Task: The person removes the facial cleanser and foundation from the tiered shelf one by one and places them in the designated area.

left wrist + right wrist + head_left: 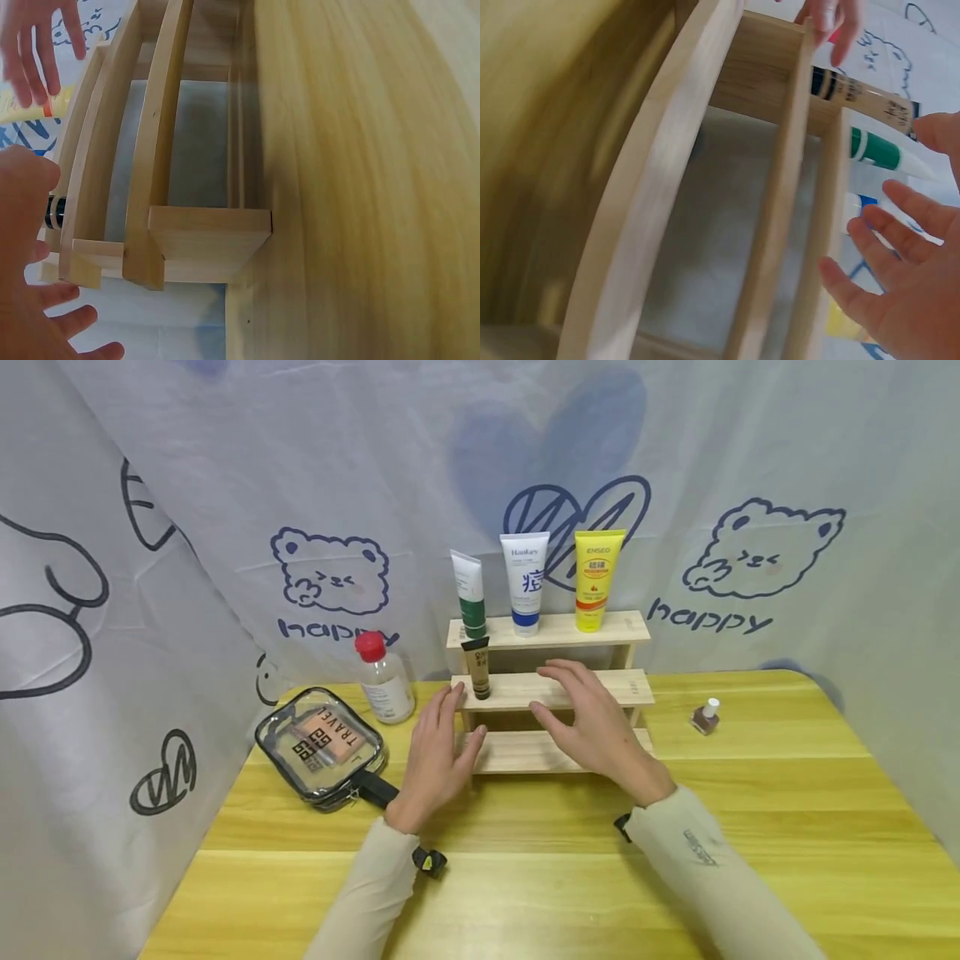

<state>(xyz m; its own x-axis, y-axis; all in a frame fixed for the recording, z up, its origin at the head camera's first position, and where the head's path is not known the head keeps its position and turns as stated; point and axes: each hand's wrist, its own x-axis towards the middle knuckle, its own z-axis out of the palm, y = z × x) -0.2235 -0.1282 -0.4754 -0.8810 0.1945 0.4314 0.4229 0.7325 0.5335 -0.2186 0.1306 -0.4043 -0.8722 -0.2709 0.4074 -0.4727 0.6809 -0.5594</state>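
Note:
A three-tier wooden display rack (517,692) stands against the backdrop. My left hand (437,747) is by the rack's left end, fingers extended and holding nothing, close to a small gold-brown tube (478,668) upright on the middle tier. Over the right part of that tier hovers my right hand (592,718), its fingers spread and its palm bare in the right wrist view. Along the top tier stand a white-and-green tube (469,593), a white tube with a blue cap (525,581) and a yellow tube (598,581). The bottom tier is partly hidden behind my hands.
A clear bottle with a red cap (386,689) stands left of the rack. In front of it lies a transparent travel pouch (303,743) with a black strap. To the right of the rack sits a small nail polish bottle (705,718) with a white cap on the wooden table (525,885).

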